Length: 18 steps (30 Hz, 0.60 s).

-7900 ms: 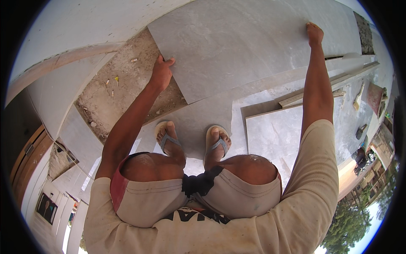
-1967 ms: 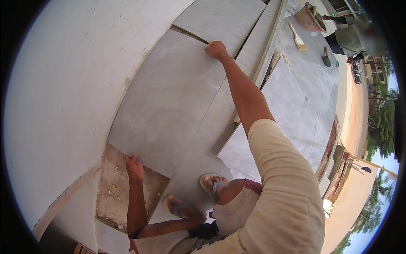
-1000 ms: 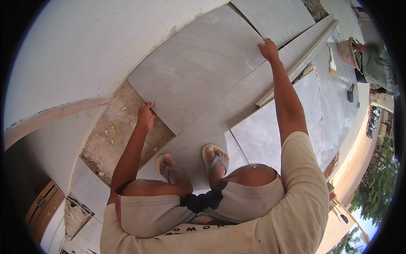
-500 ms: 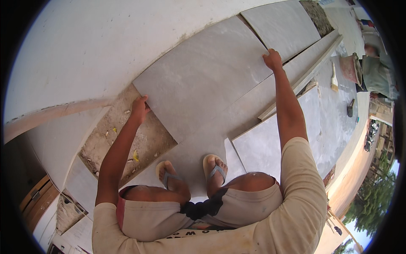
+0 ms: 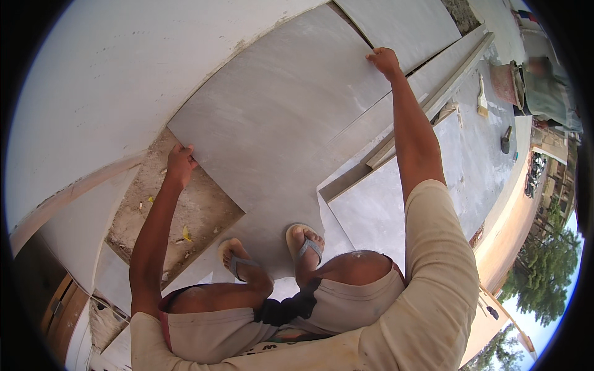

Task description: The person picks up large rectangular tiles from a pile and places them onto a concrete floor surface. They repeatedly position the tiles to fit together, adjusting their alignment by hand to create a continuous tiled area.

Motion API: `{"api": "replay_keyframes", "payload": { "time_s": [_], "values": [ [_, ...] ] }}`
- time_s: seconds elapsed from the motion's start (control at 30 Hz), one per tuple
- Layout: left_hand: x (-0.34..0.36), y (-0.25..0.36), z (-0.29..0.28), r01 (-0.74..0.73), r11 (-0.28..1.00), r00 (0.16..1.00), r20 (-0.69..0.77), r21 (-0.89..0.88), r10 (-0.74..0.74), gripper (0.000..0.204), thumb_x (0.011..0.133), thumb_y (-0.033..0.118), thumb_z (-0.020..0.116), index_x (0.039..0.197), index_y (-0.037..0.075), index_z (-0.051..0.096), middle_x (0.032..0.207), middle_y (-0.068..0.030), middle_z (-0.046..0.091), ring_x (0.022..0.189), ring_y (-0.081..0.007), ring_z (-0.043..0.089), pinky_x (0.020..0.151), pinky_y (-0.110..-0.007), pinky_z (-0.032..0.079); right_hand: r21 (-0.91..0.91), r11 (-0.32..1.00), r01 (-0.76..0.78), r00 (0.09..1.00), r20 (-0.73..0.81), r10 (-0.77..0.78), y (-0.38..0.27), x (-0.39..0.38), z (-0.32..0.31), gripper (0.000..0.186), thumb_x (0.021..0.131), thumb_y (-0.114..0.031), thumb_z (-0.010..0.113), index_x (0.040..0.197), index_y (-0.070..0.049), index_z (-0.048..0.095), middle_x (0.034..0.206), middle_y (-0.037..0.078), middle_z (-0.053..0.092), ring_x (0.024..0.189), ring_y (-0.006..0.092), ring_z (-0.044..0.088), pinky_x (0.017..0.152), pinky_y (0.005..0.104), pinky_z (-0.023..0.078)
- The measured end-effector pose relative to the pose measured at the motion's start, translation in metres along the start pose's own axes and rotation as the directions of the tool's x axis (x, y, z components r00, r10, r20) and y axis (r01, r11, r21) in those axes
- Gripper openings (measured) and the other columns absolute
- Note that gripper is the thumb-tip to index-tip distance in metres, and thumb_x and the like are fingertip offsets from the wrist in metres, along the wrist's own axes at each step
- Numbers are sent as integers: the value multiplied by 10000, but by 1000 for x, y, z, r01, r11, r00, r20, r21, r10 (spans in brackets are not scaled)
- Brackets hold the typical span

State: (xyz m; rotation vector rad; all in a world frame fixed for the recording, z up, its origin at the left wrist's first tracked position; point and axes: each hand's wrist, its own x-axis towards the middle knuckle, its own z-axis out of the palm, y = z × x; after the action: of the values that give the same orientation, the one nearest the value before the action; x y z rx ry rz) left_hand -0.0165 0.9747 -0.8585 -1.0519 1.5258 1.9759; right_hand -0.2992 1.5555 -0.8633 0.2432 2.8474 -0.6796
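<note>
A large grey floor tile (image 5: 272,93) lies in front of me, its far edge along the white wall. My left hand (image 5: 181,164) is closed on the tile's left edge, thumb on top and other fingers partly hidden. My right hand (image 5: 385,60) grips the right edge near the corner, fingers curled into the narrow gap. Beyond that gap lies a second grey tile (image 5: 402,25). Left of the held tile, a bare patch of rough mortar bed (image 5: 148,204) shows small debris and yellow scraps.
A long straightedge bar (image 5: 458,77) runs along the tiles on the right. Past it are a brush (image 5: 482,96), a black-headed mallet (image 5: 506,141) and a bucket (image 5: 507,83), with a person (image 5: 547,93) nearby. My sandalled feet (image 5: 303,244) stand on tile. The white wall (image 5: 124,74) curves along the far left.
The whole view has shifted, so the tiles and both hands appear higher and further left. Both hands keep their hold on the tile's edges; the tile shows no clear movement against its neighbour.
</note>
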Motion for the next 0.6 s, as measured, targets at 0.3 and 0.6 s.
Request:
{"api": "replay_keyframes", "payload": {
  "time_s": [0.3, 0.6],
  "values": [
    [-7, 3, 1, -9, 1000, 1000, 22, -1, 9, 290, 935, 121, 498, 1192, 1, 434, 1163, -118, 521, 1084, -230, 524, 982, -435, 415, 352, 928, -122, 992, 57, 108, 4, -2, -1, 440, 729, -160, 751, 1088, 58, 621, 881, 67, 638, 761, 146, 556, 684, 296, 451],
    [-17, -6, 8, -66, 995, 995, 67, -69, 70, 303, 920, 128, 516, 1190, 14, 443, 1163, -106, 517, 1065, -231, 529, 954, -435, 426, 507, 857, -91, 996, 51, 75, 2, -13, -11, 457, 725, -143, 731, 1109, 75, 615, 935, 96, 654, 827, 167, 585, 748, 294, 465]
  ]
}}
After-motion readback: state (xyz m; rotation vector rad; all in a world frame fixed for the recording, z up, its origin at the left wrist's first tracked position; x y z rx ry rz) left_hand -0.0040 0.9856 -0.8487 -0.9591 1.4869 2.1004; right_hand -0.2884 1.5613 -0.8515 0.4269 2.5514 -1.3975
